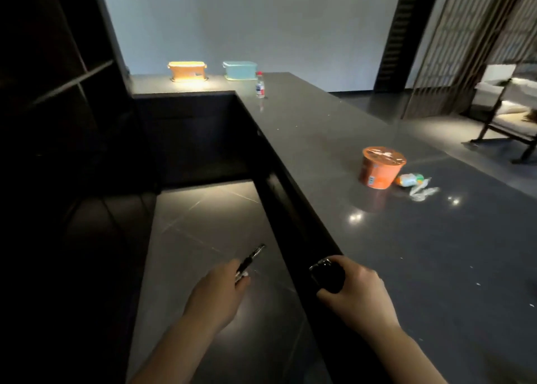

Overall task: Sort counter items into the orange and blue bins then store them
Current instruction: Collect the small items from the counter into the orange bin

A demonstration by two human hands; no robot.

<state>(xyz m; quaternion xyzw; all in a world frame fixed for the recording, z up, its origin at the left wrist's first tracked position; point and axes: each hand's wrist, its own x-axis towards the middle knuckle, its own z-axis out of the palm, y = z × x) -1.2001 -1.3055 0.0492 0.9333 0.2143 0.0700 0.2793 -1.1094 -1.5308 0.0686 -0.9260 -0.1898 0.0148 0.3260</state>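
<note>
My left hand [220, 287] grips a slim dark pen-like object [252, 259] over the floor, left of the counter's edge. My right hand [359, 289] holds a small black rounded object [327, 274] at the near edge of the dark counter [334, 139]. Far back on the counter stand the orange bin [187, 70] and, to its right, the blue bin [239, 70]. A small bottle with a red cap [260, 85] stands upright just right of the blue bin. Mid-counter sits an orange lidded cup [381, 167], with a small packet [409, 179] and a clear wrapper [422, 191] beside it.
Dark shelving [58, 72] fills the left side. Between it and the counter lies a strip of tiled floor [209, 215]. Past the counter are a dark doorway [405, 35], a slatted screen [476, 40] and a bench [511, 113].
</note>
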